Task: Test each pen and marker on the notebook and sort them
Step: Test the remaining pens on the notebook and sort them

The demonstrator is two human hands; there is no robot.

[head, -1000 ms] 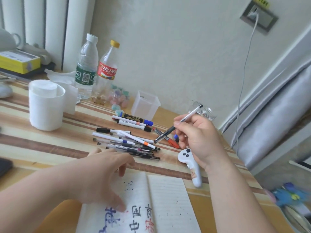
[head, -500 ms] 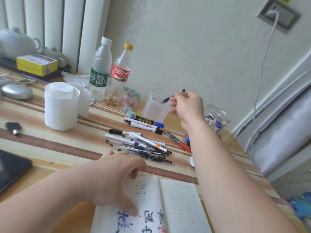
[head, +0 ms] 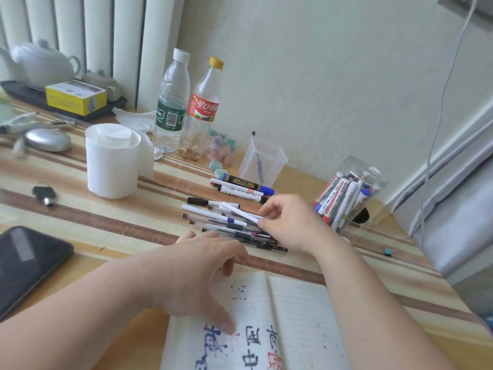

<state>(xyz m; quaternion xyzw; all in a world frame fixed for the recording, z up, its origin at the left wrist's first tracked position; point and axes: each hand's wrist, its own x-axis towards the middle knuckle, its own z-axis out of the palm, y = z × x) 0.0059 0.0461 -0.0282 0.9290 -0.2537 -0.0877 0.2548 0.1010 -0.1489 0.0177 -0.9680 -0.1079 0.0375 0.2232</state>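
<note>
Several pens (head: 229, 225) lie heaped just beyond the notebook (head: 293, 316), which the left hand (head: 194, 273) presses flat with loose fingers. The right hand (head: 290, 222) pinches a white pen (head: 240, 210) atop the heap — a hasty pull could drag neighbours along and scatter them.

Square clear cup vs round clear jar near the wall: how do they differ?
The square clear plastic cup holds one slim dark pen; the round clear plastic jar is packed with many markers. The cup has flat sides, the jar is cylindrical. Both are transparent and open-topped.
</note>
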